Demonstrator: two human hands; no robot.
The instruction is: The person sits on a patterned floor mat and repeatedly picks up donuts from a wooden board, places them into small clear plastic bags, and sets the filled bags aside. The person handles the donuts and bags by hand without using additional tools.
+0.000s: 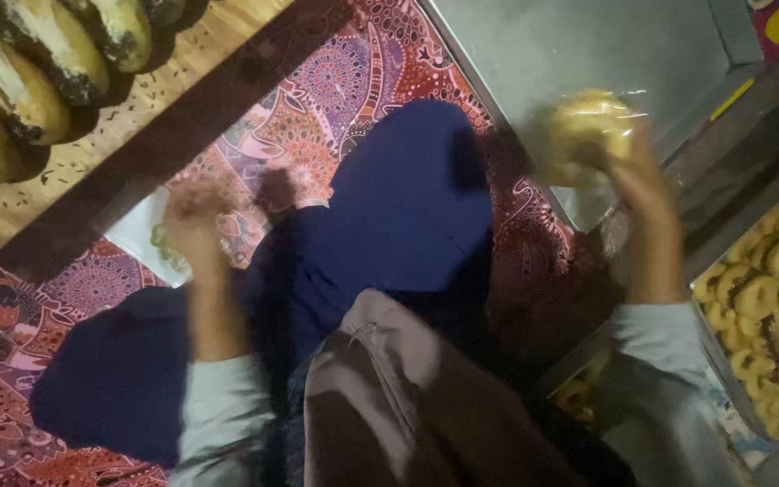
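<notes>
Golden bun in clear plastic wrap (590, 126), upper right of the frame: the right hand (646, 194) is closing its fingers around it, over a grey metal tray (552, 54). Left hand (193, 221), left of centre, is blurring badly; cannot tell whether it is curled shut or gripping anything. Patterned red mat (317, 99) is lying beneath. Filled buns on a wooden board (38, 63) upper left, ring cookies (768, 307) lower right. Judgement: a light squeeze only would be sparing the soft bread.
</notes>
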